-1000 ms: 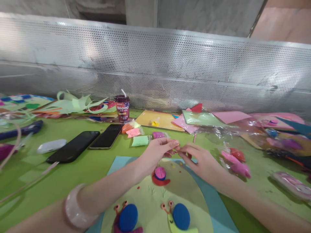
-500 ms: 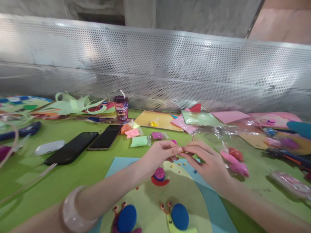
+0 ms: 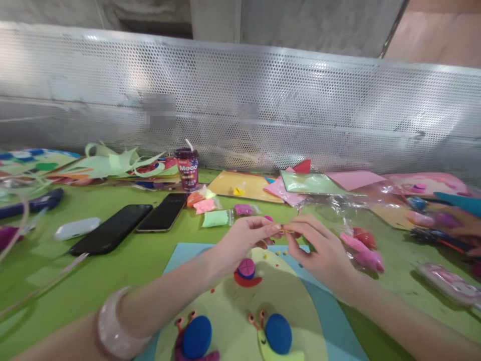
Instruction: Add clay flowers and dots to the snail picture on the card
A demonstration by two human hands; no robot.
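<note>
Green bench point(image 3: 124, 268): left hand point(image 3: 252, 233) and right hand point(image 3: 314, 246) pinch a tiny yellow piece point(image 3: 286, 231); loosening could drop it onto the artwork point(image 3: 230, 316) at six o'clock.

Snails point(image 3: 278, 334) on paper point(image 3: 300, 306), cup point(image 3: 187, 170) behind

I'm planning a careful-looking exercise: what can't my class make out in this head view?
Head view: shape of the yellow bit between left hand and right hand; too small, partly covered by both.
Head view: near edge of the blue card; cut off by the bottom.
Head view: small print on the cup; too small, blurred.
Head view: another person's hand; cut off by the right edge.
</note>
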